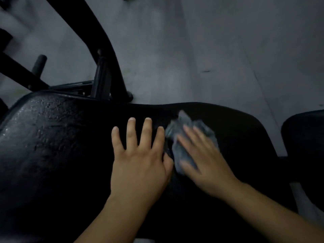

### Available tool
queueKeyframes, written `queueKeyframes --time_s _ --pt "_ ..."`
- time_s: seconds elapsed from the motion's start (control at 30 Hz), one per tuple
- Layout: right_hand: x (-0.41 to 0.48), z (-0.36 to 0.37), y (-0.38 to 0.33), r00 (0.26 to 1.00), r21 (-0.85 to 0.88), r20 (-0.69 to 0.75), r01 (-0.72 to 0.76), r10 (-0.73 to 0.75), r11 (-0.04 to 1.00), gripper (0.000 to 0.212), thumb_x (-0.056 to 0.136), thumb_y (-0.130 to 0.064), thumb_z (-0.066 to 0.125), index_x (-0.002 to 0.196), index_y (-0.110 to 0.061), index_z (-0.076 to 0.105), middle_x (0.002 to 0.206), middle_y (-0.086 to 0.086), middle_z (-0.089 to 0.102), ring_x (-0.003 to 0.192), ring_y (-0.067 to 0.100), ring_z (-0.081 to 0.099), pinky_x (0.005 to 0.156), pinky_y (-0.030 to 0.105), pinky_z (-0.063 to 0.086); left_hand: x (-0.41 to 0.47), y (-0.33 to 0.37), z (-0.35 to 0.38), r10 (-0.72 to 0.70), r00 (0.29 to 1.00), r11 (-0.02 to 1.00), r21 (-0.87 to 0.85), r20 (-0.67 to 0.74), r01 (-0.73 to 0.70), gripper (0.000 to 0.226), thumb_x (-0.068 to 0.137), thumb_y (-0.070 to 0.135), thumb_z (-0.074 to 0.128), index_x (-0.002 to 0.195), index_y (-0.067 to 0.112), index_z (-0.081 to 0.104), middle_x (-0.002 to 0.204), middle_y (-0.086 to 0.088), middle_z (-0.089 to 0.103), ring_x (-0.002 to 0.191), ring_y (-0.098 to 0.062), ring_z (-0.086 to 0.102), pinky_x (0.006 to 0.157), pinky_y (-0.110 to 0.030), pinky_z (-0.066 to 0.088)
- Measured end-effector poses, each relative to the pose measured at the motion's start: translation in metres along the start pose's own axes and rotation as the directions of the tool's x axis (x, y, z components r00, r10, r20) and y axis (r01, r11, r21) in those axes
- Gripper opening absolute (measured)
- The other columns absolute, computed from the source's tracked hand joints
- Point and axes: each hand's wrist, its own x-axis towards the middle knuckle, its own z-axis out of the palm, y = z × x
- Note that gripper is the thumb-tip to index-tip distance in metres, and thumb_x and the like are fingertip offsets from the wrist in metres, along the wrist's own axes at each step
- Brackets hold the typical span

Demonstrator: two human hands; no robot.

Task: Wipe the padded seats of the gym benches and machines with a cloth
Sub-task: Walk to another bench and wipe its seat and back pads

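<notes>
A wide black padded seat (57,146) fills the lower half of the view; its left part glistens with wet streaks. My left hand (140,162) lies flat on the pad with fingers spread and holds nothing. Just to its right, my right hand (201,160) presses a crumpled grey-blue cloth (177,128) against the seat; the hand is motion-blurred and covers much of the cloth. The two hands nearly touch at the thumbs.
Black metal frame bars (105,50) and a peg (40,64) rise behind the seat at the upper left. A second black pad (305,137) sits at the right edge, with a gap between. Grey floor (210,50) spreads beyond.
</notes>
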Motion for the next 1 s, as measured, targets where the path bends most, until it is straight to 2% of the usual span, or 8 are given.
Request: queueKeyframes --time_s 0.1,0.3,0.4,0.5,0.67,0.77,0.9,1.0 --pt "0.058 -0.005 -0.002 0.997 -0.036 -0.042 -0.066 0.065 0.997 0.074 0.083 -0.065 0.004 0.154 -0.047 -0.009 0.164 -0.017 -0.018 0.151 0.009 -0.02 0.123 0.037 -0.009 0.005 0.013 0.007 -0.026 0.998 0.999 0.04 -0.048 0.028 0.062 0.085 0.049 0.038 0.137 0.02 0.059 0.148 -0.014 0.049 0.138 -0.046 0.036 0.108 -0.072 0.019" --pt "-0.01 -0.005 0.046 0.939 0.029 0.047 0.338 -0.339 0.941 0.057 0.091 -0.065 0.02 0.143 -0.061 -0.002 0.16 -0.031 -0.013 0.147 -0.006 -0.017 0.12 0.02 -0.011 -0.003 0.015 0.014 -0.037 0.998 0.989 0.14 -0.053 0.044 0.076 0.083 0.059 0.012 0.148 0.03 0.041 0.16 -0.006 0.031 0.148 -0.036 0.023 0.114 -0.066 0.018" --pt "0.03 -0.012 0.081 0.983 -0.035 -0.067 0.166 -0.168 0.985 0.069 0.084 -0.072 0.021 0.149 -0.052 0.007 0.164 -0.02 -0.002 0.15 -0.002 -0.008 0.124 0.031 -0.002 -0.005 0.019 0.015 -0.06 0.996 0.986 0.149 -0.072 0.07 0.087 0.074 0.061 -0.006 0.153 0.035 0.019 0.166 0.0 0.01 0.153 -0.029 0.005 0.119 -0.059 0.01" --pt "0.077 -0.014 0.055 0.997 -0.078 -0.078 0.003 -0.009 0.997 0.066 0.098 -0.059 0.026 0.158 -0.039 0.008 0.168 -0.009 0.001 0.154 0.014 -0.003 0.122 0.034 -0.001 -0.006 0.023 0.01 -0.075 0.996 0.986 0.145 -0.046 0.081 0.087 0.073 0.062 -0.007 0.153 0.037 0.017 0.166 0.003 0.009 0.153 -0.025 0.004 0.119 -0.058 0.011" --pt "-0.014 -0.004 0.04 0.936 -0.012 0.038 0.35 -0.349 0.937 0.064 0.086 -0.067 0.01 0.147 -0.057 -0.004 0.16 -0.026 -0.016 0.146 -0.001 -0.024 0.118 0.024 -0.017 -0.006 0.029 0.007 -0.067 0.997 0.991 0.112 -0.025 0.069 0.085 0.074 0.062 0.0 0.151 0.036 0.025 0.165 0.004 0.015 0.153 -0.023 0.008 0.119 -0.059 0.011" --pt "-0.011 -0.012 0.082 0.971 -0.052 0.039 0.236 -0.234 0.97 0.071 0.079 -0.076 0.011 0.146 -0.055 -0.004 0.165 -0.018 -0.004 0.151 0.004 -0.012 0.118 0.02 -0.013 -0.004 0.038 0.012 -0.048 0.999 0.996 0.08 -0.011 0.048 0.078 0.08 0.059 0.006 0.152 0.036 0.022 0.166 0.005 0.011 0.153 -0.019 0.004 0.121 -0.055 0.008" --pt "0.059 -0.013 0.064 0.998 -0.07 -0.062 -0.006 0.002 0.998 0.066 0.1 -0.057 0.028 0.159 -0.038 0.006 0.168 -0.006 0.0 0.154 0.022 -0.001 0.124 0.041 0.002 -0.005 0.054 0.019 -0.07 0.996 0.992 0.097 -0.052 0.075 0.083 0.075 0.058 0.0 0.151 0.035 0.027 0.165 0.004 0.016 0.153 -0.02 0.008 0.122 -0.053 0.008" --pt "0.02 -0.006 0.046 0.983 -0.056 -0.04 0.176 -0.179 0.983 0.063 0.098 -0.057 0.024 0.158 -0.042 0.007 0.167 -0.013 -0.005 0.153 0.013 -0.01 0.123 0.036 -0.006 -0.004 0.056 0.019 -0.095 0.993 0.992 0.073 -0.063 0.099 0.082 0.075 0.057 0.002 0.149 0.036 0.03 0.164 0.004 0.019 0.152 -0.019 0.01 0.122 -0.051 0.009"
